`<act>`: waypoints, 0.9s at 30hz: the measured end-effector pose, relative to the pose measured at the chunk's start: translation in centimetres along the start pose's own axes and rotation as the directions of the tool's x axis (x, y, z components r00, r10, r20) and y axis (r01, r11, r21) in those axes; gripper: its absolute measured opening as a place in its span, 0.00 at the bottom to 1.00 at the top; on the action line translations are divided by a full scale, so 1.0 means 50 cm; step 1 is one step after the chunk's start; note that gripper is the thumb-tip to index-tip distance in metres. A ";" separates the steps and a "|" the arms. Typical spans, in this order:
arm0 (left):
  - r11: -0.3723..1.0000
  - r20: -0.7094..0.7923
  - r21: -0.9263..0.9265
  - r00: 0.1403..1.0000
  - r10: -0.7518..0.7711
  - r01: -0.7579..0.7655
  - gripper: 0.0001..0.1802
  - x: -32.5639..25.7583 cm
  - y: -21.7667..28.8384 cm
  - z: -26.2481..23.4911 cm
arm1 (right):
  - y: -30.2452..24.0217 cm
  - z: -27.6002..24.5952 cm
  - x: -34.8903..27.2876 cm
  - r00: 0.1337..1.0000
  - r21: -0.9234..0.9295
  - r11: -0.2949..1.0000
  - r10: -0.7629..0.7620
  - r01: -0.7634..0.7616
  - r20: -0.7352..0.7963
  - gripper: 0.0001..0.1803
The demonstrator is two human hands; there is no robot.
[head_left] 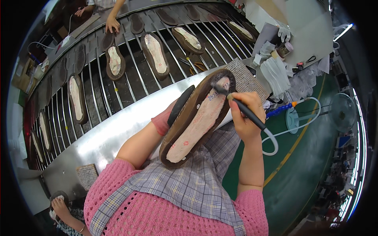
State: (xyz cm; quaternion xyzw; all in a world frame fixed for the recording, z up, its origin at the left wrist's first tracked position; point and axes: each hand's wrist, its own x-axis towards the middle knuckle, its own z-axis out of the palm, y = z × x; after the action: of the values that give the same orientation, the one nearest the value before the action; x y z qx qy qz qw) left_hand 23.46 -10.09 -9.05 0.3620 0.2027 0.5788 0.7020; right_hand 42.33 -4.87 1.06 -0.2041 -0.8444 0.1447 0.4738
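A brown shoe upper (183, 122) is held at a tilt over the plaid apron, its pale insole side facing up. My left hand (161, 121), with a pinkish-red covering at the wrist, supports it from behind; its fingers are hidden by the shoe and a dark rounded piece (181, 105) beside it. In my right hand (249, 114) is a black-handled brush (249, 113), gripped like a pen. Its bristles touch the far end of the shoe bottom, along the inner edge. A pale hose (275, 145) runs from the handle's end.
Past the metal ledge (102, 137), a rack of metal rods carries several shoe uppers (155, 55) and dark soles (137, 23). Pliers (197, 69) lie there. Another person's hand (112, 24) touches a sole; another hand (60, 207) holds a shoe lower left. White cloths (274, 76) lie right.
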 end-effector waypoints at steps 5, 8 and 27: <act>1.000 0.001 -0.015 1.000 -0.007 0.007 0.24 0.005 -0.004 0.000 | 0.039 -0.033 0.012 0.993 0.086 0.992 0.100 -0.096 -0.054 0.06; 0.999 -0.002 -0.042 1.000 -0.016 0.016 0.24 0.008 -0.013 -0.001 | 0.054 -0.045 0.020 1.000 -0.002 1.000 -0.029 0.029 0.004 0.07; 0.803 0.001 -0.577 0.983 0.182 -0.148 0.23 0.232 0.029 -0.170 | 0.143 -0.106 -0.138 0.803 0.406 0.833 0.512 -0.376 -0.306 0.08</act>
State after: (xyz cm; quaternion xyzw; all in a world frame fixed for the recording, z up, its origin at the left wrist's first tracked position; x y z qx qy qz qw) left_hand 19.38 3.48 -12.00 0.1658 -0.0334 0.6614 0.7307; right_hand 51.59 -1.66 -4.49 -0.3430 -0.6196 0.3452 0.6159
